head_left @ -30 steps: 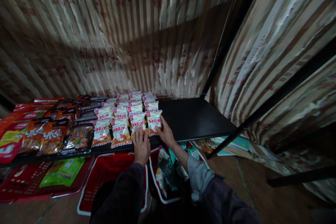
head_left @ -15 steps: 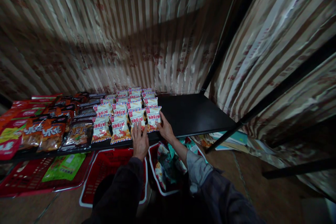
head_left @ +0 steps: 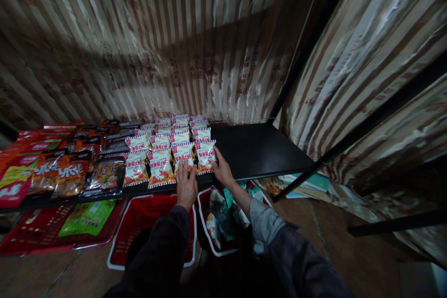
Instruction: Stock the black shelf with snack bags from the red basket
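Observation:
White, red and blue snack bags (head_left: 160, 166) stand in rows on the black shelf. My left hand (head_left: 186, 189) is open, its fingers laid on the lower front of one front-row bag (head_left: 183, 152). Against the right side of the end bag (head_left: 205, 154) rests my right hand (head_left: 222, 170), fingers stretched along the bag's edge and thumb near its lower front. Neither hand is wrapped round a bag. The lower part of the bag under my left hand is partly covered by the fingers.
Dark potato-chip bags (head_left: 104, 174), orange-brown bags (head_left: 71, 174) and red packets (head_left: 16, 179) fill the left of the shelf (head_left: 258, 151). Below stand red baskets (head_left: 152, 205), one holding a green packet (head_left: 87, 217), another crumpled teal packaging (head_left: 226, 214). A black post (head_left: 296, 181) rises at right.
The camera view has shifted very slightly. Both hands stay at the same two bags, with hardly any visible movement.

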A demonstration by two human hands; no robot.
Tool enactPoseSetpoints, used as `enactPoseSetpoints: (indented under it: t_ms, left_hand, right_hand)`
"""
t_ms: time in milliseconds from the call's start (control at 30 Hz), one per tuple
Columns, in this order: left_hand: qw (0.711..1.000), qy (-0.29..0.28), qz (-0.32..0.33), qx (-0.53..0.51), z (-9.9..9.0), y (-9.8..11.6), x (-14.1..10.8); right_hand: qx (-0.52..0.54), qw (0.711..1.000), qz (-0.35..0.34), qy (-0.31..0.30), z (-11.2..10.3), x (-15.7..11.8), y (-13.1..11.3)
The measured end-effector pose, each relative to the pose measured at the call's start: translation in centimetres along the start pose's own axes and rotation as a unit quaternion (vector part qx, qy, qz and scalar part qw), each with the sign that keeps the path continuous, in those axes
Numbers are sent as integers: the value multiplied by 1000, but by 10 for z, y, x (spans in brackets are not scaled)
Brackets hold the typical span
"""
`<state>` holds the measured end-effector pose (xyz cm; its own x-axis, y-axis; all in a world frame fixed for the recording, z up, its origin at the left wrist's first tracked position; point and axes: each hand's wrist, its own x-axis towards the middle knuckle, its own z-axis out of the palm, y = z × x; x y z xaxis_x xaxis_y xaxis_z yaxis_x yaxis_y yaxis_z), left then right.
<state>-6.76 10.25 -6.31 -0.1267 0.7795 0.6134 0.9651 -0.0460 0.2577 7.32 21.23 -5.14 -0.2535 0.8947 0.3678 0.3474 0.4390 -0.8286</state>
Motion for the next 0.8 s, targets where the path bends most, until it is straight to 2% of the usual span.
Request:
enactPoseSetpoints:
  t_ms: [433, 667, 800]
  left_hand:
    - [1000, 3, 11, 4, 1, -3, 2]
    - [999, 24, 34, 9, 0, 4, 6]
    - [998, 13, 57, 10, 0, 9, 11]
  right_hand:
    - [-19, 1000, -8, 3, 0, -2, 4]
    - [-20, 1000, -7, 6, -1, -4, 0]
    - [-19, 1000, 2, 8, -2, -5, -1]
